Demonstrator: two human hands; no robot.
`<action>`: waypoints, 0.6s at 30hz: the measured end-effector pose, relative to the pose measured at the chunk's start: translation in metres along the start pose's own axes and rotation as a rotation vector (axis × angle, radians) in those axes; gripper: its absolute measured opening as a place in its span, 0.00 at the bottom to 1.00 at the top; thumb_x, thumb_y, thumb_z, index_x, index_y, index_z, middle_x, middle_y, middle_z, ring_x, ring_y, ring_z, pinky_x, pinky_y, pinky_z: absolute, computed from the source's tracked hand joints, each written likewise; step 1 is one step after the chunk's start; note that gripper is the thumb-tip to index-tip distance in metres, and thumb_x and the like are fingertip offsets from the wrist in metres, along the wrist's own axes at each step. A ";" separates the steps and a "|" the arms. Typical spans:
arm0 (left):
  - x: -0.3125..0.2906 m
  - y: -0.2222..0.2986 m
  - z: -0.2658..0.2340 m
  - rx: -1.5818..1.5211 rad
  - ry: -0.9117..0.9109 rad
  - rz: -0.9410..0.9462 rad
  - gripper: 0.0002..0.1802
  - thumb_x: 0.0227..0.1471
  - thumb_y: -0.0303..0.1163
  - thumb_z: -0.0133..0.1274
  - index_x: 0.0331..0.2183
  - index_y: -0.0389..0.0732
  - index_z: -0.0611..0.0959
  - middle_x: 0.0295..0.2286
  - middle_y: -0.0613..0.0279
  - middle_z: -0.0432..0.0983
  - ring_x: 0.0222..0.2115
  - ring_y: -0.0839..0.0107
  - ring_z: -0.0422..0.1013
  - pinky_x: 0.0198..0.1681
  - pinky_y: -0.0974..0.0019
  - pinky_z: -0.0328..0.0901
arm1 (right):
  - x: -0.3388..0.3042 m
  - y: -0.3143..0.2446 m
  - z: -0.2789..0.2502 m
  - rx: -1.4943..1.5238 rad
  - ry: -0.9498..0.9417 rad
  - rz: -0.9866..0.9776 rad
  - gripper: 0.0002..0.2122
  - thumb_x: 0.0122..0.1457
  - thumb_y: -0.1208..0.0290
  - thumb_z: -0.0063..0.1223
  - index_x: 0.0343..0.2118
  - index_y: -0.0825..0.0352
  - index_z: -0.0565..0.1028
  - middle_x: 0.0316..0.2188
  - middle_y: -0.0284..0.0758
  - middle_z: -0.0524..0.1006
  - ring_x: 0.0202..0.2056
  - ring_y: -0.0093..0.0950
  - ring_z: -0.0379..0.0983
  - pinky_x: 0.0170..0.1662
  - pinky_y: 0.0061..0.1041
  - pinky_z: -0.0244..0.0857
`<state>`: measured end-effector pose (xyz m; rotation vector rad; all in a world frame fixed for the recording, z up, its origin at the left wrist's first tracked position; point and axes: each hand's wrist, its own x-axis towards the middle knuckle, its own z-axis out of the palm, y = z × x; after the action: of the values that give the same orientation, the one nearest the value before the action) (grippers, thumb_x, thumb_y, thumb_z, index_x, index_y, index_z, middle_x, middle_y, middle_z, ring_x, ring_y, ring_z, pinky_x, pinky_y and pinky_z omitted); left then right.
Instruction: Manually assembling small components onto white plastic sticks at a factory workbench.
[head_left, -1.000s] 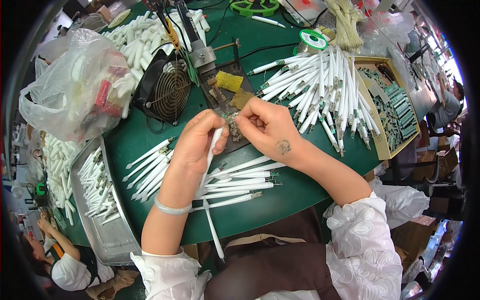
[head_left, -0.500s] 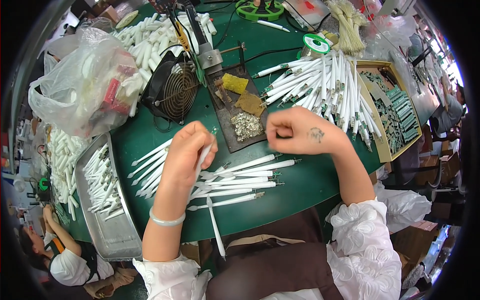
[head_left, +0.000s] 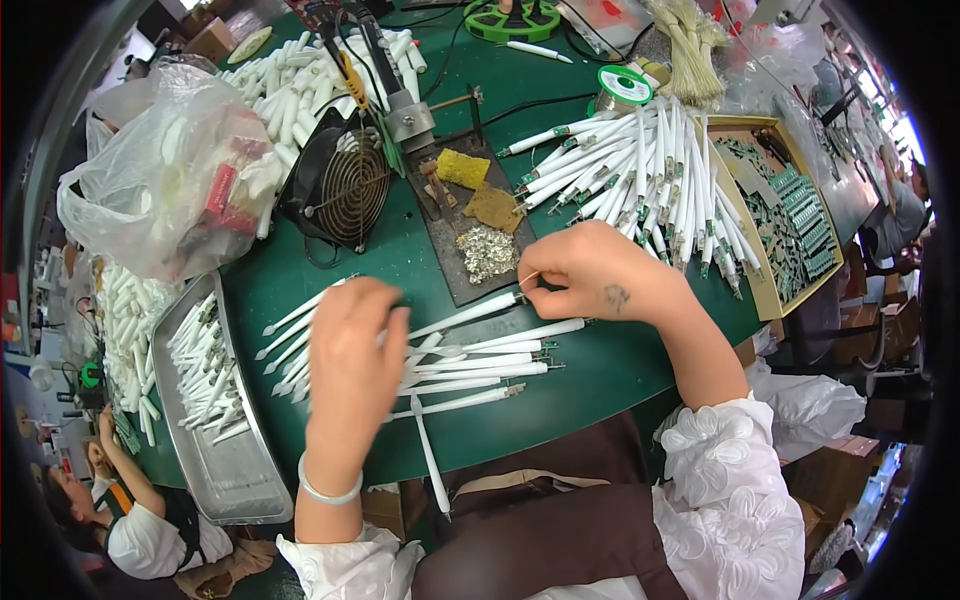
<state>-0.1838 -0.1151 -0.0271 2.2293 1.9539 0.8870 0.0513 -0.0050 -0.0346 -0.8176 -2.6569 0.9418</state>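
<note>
My left hand (head_left: pixel 352 360) is palm down over the white plastic sticks, its fingers blurred by motion and partly hidden. Whether it holds anything cannot be made out. My right hand (head_left: pixel 595 275) has thumb and forefinger pinched at the wired end of a slim white stick (head_left: pixel 462 316), which is angled up to the right. A fine wire shows at those fingertips. Several similar white sticks (head_left: pixel 470 384) with metal and green ends lie below it. More pointed sticks (head_left: pixel 292 333) lie beside my left hand. One stick (head_left: pixel 430 455) juts over the table's near edge.
A soldering mat (head_left: pixel 440 240) with sponges and a metal wool pad lies ahead, beside a black fan (head_left: pixel 345 185). A stick pile (head_left: pixel 640 180) and a circuit-board box (head_left: pixel 765 285) stand right. A metal tray (head_left: pixel 270 480) and plastic bag (head_left: pixel 150 200) are left. Another person (head_left: pixel 150 535) sits lower left.
My left hand has lowered and turned palm down; the stick seen upright in it no longer shows there. My right hand has moved slightly left and down onto a stick's end, which has shifted up-left.
</note>
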 end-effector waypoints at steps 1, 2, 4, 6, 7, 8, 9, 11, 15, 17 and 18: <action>0.004 0.007 0.002 -0.136 -0.053 0.069 0.07 0.44 0.20 0.53 0.31 0.33 0.79 0.31 0.51 0.75 0.36 0.54 0.69 0.41 0.58 0.63 | 0.000 -0.002 0.005 -0.043 0.151 -0.135 0.03 0.42 0.76 0.55 0.22 0.66 0.73 0.15 0.32 0.70 0.18 0.32 0.70 0.23 0.28 0.63; 0.008 0.014 0.004 -0.243 -0.137 0.065 0.08 0.45 0.22 0.52 0.33 0.33 0.79 0.33 0.50 0.75 0.37 0.53 0.69 0.41 0.58 0.63 | 0.002 -0.005 0.010 -0.084 0.298 -0.274 0.04 0.42 0.77 0.56 0.22 0.65 0.73 0.16 0.32 0.70 0.18 0.31 0.70 0.22 0.28 0.63; 0.016 0.019 0.016 -0.316 -0.190 0.128 0.08 0.48 0.24 0.52 0.34 0.32 0.79 0.32 0.51 0.75 0.33 0.55 0.71 0.40 0.60 0.64 | 0.002 -0.011 0.015 -0.151 0.334 -0.334 0.06 0.40 0.78 0.57 0.22 0.64 0.72 0.17 0.31 0.71 0.19 0.30 0.71 0.21 0.27 0.64; 0.019 0.018 0.018 -0.411 -0.306 -0.002 0.09 0.48 0.25 0.53 0.33 0.32 0.79 0.31 0.50 0.75 0.33 0.55 0.71 0.39 0.59 0.65 | 0.002 -0.014 0.018 -0.242 0.398 -0.408 0.06 0.40 0.78 0.58 0.23 0.63 0.72 0.17 0.30 0.71 0.19 0.29 0.71 0.21 0.27 0.64; 0.020 0.017 0.019 -0.503 -0.431 -0.135 0.09 0.48 0.26 0.53 0.33 0.31 0.78 0.30 0.50 0.76 0.32 0.55 0.72 0.38 0.59 0.66 | 0.003 -0.013 0.020 -0.232 0.410 -0.415 0.07 0.40 0.78 0.58 0.23 0.63 0.73 0.17 0.30 0.71 0.19 0.28 0.71 0.20 0.25 0.63; 0.020 0.015 0.021 -0.505 -0.433 -0.133 0.09 0.48 0.26 0.53 0.33 0.31 0.78 0.30 0.50 0.76 0.32 0.55 0.72 0.38 0.59 0.66 | 0.006 -0.011 0.022 -0.233 0.411 -0.412 0.07 0.40 0.78 0.58 0.23 0.63 0.73 0.17 0.30 0.71 0.19 0.28 0.71 0.20 0.25 0.63; 0.019 0.013 0.022 -0.571 -0.414 -0.199 0.10 0.48 0.27 0.54 0.33 0.31 0.78 0.29 0.50 0.76 0.31 0.57 0.73 0.37 0.61 0.67 | 0.008 -0.007 0.025 -0.162 0.437 -0.400 0.06 0.41 0.78 0.58 0.24 0.63 0.73 0.18 0.29 0.72 0.19 0.28 0.70 0.20 0.25 0.63; 0.019 0.009 0.023 -0.679 -0.415 -0.292 0.07 0.50 0.23 0.54 0.34 0.31 0.77 0.26 0.66 0.74 0.26 0.81 0.69 0.30 0.77 0.64 | 0.011 -0.008 0.026 -0.090 0.462 -0.388 0.06 0.41 0.78 0.58 0.24 0.63 0.73 0.18 0.29 0.72 0.18 0.27 0.70 0.19 0.25 0.63; 0.020 0.011 0.022 -0.729 -0.420 -0.382 0.07 0.50 0.24 0.54 0.33 0.32 0.77 0.25 0.67 0.74 0.23 0.83 0.69 0.26 0.79 0.63 | 0.012 -0.009 0.026 -0.034 0.448 -0.325 0.05 0.43 0.78 0.58 0.25 0.63 0.75 0.19 0.29 0.74 0.18 0.26 0.71 0.19 0.24 0.63; 0.021 0.012 0.023 -0.770 -0.424 -0.438 0.07 0.50 0.24 0.55 0.33 0.32 0.78 0.24 0.68 0.75 0.22 0.84 0.69 0.24 0.80 0.62 | 0.013 -0.008 0.028 -0.037 0.452 -0.324 0.05 0.44 0.78 0.58 0.25 0.63 0.75 0.19 0.29 0.74 0.18 0.26 0.71 0.19 0.24 0.63; 0.022 0.013 0.022 -0.771 -0.425 -0.438 0.07 0.50 0.24 0.55 0.33 0.32 0.78 0.24 0.68 0.75 0.22 0.84 0.69 0.24 0.80 0.62 | 0.013 -0.007 0.028 -0.046 0.476 -0.339 0.05 0.43 0.78 0.58 0.25 0.63 0.76 0.19 0.30 0.74 0.18 0.27 0.71 0.19 0.24 0.63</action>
<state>-0.1618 -0.0903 -0.0324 1.3481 1.4591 0.8167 0.0270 -0.0169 -0.0517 -0.4956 -2.3011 0.5241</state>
